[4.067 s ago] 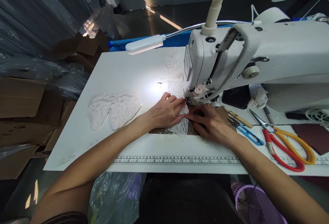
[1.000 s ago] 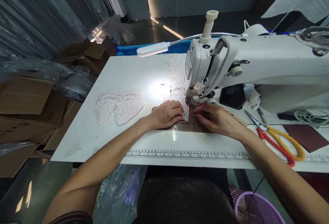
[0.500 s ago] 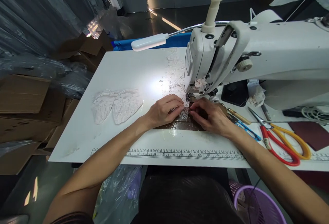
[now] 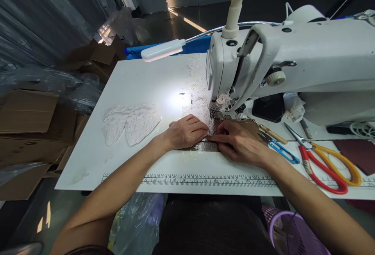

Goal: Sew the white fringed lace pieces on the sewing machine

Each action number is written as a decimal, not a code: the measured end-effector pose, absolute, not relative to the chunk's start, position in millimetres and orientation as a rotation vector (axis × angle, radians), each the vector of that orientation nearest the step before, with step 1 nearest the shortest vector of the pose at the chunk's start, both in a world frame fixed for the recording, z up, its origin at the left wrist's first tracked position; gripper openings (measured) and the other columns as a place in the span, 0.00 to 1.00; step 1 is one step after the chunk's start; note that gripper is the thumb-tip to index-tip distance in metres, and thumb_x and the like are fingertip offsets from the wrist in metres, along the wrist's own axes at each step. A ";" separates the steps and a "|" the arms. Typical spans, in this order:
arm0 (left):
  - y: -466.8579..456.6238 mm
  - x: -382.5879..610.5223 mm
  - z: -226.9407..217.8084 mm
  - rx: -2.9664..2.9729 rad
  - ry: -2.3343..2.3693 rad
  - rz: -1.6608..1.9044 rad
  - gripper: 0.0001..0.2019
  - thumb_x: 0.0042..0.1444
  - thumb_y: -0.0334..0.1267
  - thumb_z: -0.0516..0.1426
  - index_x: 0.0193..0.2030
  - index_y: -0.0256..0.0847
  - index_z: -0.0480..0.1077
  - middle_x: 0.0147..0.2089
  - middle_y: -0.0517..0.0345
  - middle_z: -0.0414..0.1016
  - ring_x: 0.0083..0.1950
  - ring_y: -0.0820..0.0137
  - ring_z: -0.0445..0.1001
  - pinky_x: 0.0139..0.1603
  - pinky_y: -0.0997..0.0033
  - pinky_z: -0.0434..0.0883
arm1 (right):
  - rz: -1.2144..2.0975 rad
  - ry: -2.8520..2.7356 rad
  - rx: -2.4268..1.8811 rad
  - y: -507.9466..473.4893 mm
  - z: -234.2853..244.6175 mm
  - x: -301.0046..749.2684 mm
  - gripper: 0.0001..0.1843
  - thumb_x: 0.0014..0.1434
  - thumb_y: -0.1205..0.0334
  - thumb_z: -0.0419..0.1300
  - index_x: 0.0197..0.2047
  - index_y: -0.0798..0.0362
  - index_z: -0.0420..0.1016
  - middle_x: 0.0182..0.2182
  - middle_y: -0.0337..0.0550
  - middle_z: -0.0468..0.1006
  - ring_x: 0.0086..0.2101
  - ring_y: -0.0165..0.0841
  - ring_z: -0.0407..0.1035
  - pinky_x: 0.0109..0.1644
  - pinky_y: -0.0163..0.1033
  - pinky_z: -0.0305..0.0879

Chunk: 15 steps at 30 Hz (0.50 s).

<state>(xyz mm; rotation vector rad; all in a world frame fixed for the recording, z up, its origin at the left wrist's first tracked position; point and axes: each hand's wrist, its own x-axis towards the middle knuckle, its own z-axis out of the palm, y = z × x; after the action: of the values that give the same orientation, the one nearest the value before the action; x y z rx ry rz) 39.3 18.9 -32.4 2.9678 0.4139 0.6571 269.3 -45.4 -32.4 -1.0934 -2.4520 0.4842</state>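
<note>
A strip of white lace (image 4: 199, 87) runs from the far side of the table to just left of the needle area of the white sewing machine (image 4: 218, 65). My left hand (image 4: 189, 131) bears down on the lace's near end, fingers bent and pressed together. From the other side, my right hand (image 4: 241, 141) pinches the same end between thumb and forefinger, close in front of the presser foot (image 4: 212, 113). Both hands rest over a brown taped patch (image 4: 205, 145) of the table. The fingers partly hide the lace's end.
Another lace piece (image 4: 130, 124) lies to the left. On the right are blue thread snips (image 4: 283, 150), a wooden-handled awl (image 4: 274, 134), red-and-yellow scissors (image 4: 325, 161) and a black phone (image 4: 268, 106). A lit lamp (image 4: 164, 50) hangs over the table; a ruler strip (image 4: 205, 180) lines its front edge.
Both hands have come slightly nearer to me with the lace end, and the right fingers now meet the left ones. The camera view has shifted a little.
</note>
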 end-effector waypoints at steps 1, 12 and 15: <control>18.9 39.3 -33.1 2.972 0.409 0.669 0.10 0.67 0.31 0.52 0.36 0.38 0.73 0.43 0.53 0.81 0.42 0.68 0.77 0.45 0.63 0.74 | 0.488 -2.455 -1.092 -45.2 -32.4 269.5 0.20 0.61 0.67 0.53 0.51 0.46 0.80 0.39 0.49 0.71 0.40 0.40 0.67 0.47 0.48 0.69; 18.7 35.6 -39.7 2.938 0.436 0.756 0.06 0.66 0.35 0.56 0.39 0.41 0.74 0.45 0.54 0.78 0.45 0.68 0.74 0.49 0.60 0.72 | 0.573 -2.361 -1.061 -42.9 -27.6 272.9 0.18 0.62 0.67 0.54 0.51 0.48 0.80 0.41 0.49 0.73 0.41 0.38 0.70 0.49 0.45 0.69; 16.6 36.8 -36.9 2.970 0.436 0.753 0.06 0.66 0.33 0.55 0.40 0.40 0.73 0.44 0.54 0.79 0.43 0.68 0.74 0.47 0.62 0.71 | 0.575 -2.210 -1.213 -37.0 -28.8 278.4 0.19 0.64 0.64 0.53 0.53 0.50 0.79 0.42 0.48 0.74 0.39 0.37 0.71 0.45 0.43 0.69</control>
<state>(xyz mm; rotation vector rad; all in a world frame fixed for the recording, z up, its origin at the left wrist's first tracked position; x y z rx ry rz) 36.8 16.6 -36.9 2.9697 0.4358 0.7527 278.4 -37.0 -28.8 -1.2129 -2.2099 0.5755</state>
